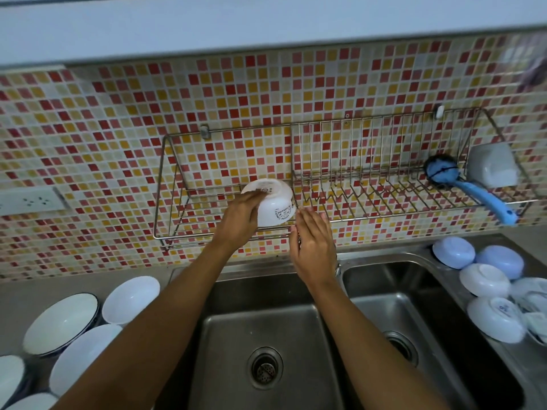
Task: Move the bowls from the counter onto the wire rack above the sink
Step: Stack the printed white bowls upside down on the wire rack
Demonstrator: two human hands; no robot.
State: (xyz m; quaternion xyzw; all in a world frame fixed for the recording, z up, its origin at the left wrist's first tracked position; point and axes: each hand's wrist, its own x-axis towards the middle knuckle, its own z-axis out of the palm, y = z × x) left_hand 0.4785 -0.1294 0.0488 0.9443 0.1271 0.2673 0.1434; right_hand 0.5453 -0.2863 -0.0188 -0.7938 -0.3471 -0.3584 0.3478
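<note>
White bowl (270, 204), upturned, printed writing on base and side too small to be read; gripped by curled left hand (241, 216) in left section of wire rack (384, 208). Right hand (312, 247) flat-fingered, nothing held, at rack's near rail. Blue brush (461, 184) lodged far right. Further bowls (74, 329) ranged left and right of sink (266, 335).
</note>
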